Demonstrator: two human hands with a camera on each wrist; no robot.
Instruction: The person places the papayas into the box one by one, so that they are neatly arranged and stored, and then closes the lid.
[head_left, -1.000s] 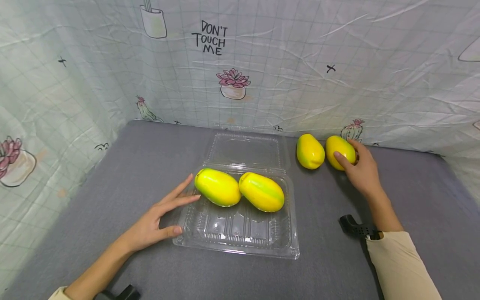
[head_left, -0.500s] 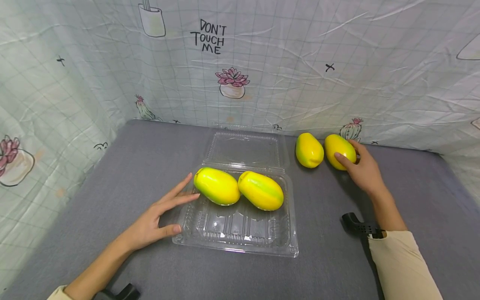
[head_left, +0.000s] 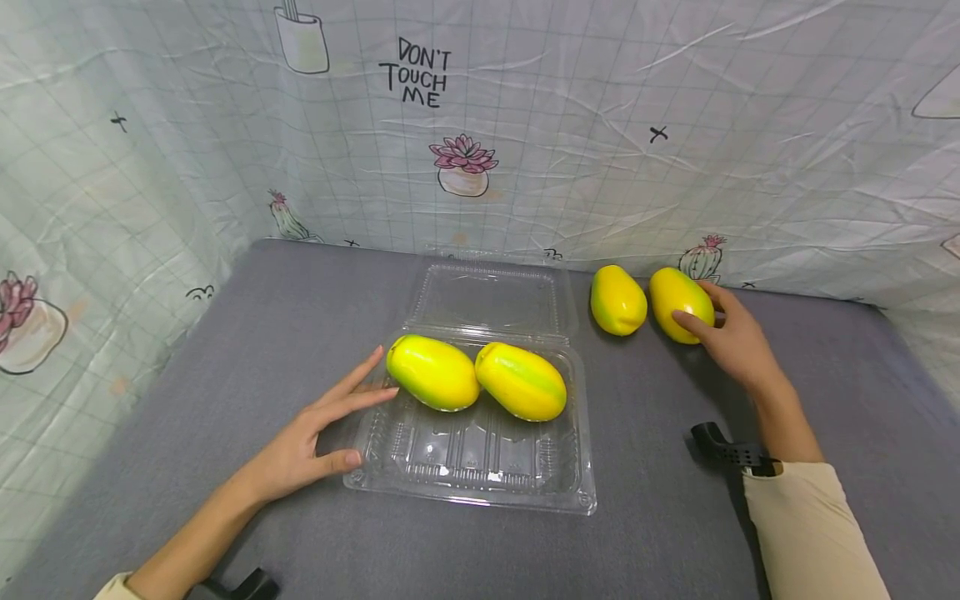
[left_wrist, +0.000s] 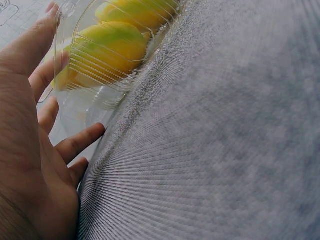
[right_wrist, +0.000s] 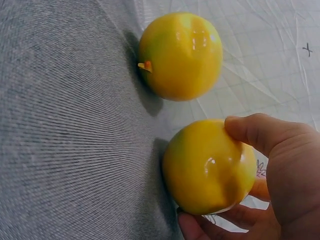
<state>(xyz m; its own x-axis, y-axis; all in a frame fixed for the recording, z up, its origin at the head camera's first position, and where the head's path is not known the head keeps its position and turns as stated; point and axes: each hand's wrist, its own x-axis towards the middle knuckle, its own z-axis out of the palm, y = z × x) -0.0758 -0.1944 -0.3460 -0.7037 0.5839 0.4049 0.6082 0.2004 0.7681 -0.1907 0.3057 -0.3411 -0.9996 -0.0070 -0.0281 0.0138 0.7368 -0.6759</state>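
My right hand (head_left: 733, 337) grips a yellow mango (head_left: 678, 302) at the back right, its thumb on the near side and its fingers round the far side. In the right wrist view the held mango (right_wrist: 207, 167) is close over the grey cloth. Another mango (head_left: 618, 301) lies just left of it. Two yellow-green mangoes (head_left: 433, 372) (head_left: 521, 382) lie side by side in the back half of a clear plastic clamshell container (head_left: 480, 496). My left hand (head_left: 303, 442) is spread at the container's left edge, thumb on its front left corner, fingers near the left mango.
The container's open lid (head_left: 487, 300) lies flat behind it, towards the back curtain (head_left: 555, 150). A grey cloth (head_left: 360, 550) covers the table. Black wrist camera mounts (head_left: 727, 450) are strapped on the forearms.
My right hand and forearm have shifted slightly right and nearer, and the gripped mango has tilted a little. The left hand and the container stay in place.
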